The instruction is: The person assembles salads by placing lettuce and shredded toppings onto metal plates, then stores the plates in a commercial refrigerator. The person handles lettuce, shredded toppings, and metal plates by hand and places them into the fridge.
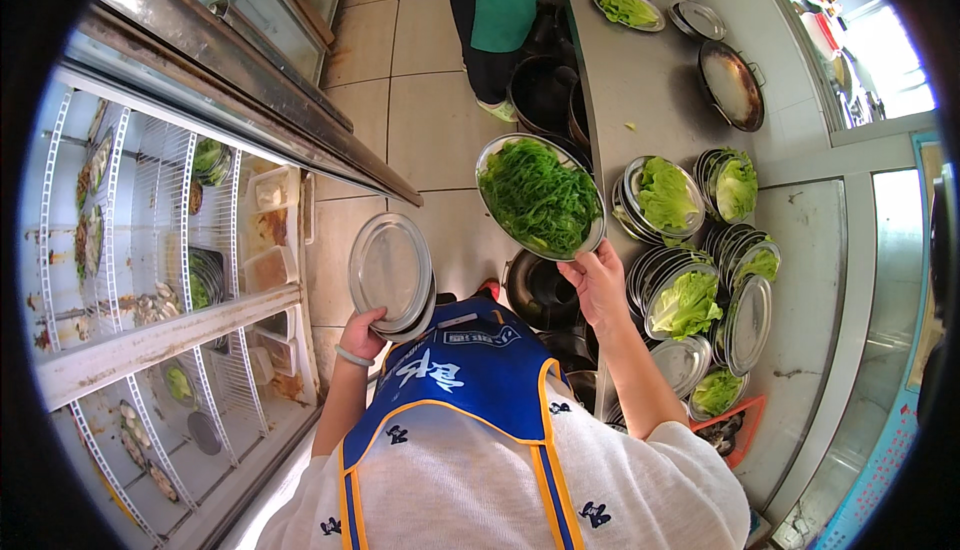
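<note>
My right hand [597,283] grips the near rim of an oval metal plate, thumb on top. Heaped on that plate are dark green shredded greens [537,196]. My left hand [362,335] pinches the lower edge of a small stack of empty oval metal plates [391,272], held out to the left, apart from the other plate. Both are in the air in front of my blue apron [450,360]. To the right of my right hand stand stacks of oval plates, with lettuce leaves [684,305] on the nearest one.
An open glass-fronted refrigerator with wire shelves [190,240] holds plates of food at left. A steel counter [640,80] runs along the right, bearing a wok [731,86] and more lettuce plates. Dark pots stand below its edge. Another person in a green apron [500,5] stands ahead.
</note>
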`<act>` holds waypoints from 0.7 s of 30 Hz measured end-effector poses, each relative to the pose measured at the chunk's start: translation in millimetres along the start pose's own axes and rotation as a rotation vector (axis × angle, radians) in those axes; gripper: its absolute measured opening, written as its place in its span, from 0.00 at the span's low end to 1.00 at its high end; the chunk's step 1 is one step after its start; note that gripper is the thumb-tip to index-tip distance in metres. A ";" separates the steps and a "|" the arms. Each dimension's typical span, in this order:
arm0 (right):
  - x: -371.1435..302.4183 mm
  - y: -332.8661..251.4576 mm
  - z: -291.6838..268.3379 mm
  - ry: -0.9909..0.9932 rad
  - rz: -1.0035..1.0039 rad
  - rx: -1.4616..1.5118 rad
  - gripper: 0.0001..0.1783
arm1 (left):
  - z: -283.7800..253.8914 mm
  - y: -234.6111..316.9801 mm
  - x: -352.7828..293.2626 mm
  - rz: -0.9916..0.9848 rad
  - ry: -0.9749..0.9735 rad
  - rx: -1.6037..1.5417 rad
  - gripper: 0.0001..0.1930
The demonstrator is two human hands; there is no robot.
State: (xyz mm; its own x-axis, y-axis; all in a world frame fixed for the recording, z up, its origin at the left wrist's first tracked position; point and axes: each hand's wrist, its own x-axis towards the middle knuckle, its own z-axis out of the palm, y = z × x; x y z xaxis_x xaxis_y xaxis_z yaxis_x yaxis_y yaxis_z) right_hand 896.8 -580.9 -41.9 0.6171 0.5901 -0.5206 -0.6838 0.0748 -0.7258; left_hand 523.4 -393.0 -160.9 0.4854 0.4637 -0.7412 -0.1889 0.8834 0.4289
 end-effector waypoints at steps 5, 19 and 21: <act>-4.9 -5.8 6.4 -0.041 -0.003 -0.001 0.13 | 3.3 1.3 2.0 0.005 -0.008 0.044 0.23; 3.2 -5.6 15.0 -0.047 -0.039 0.041 0.14 | 5.2 9.6 3.3 -0.002 -0.068 0.043 0.23; 9.0 -5.1 12.8 -0.003 -0.049 0.048 0.14 | 1.0 8.8 3.3 -0.010 -0.060 0.041 0.24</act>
State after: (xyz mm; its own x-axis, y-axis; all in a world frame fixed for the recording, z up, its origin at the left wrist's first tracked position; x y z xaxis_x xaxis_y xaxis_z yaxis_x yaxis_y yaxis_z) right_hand 900.9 -565.6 -37.1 0.6489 0.5872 -0.4839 -0.6711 0.1421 -0.7276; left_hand 524.2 -383.8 -159.0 0.5376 0.4490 -0.7137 -0.1494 0.8837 0.4435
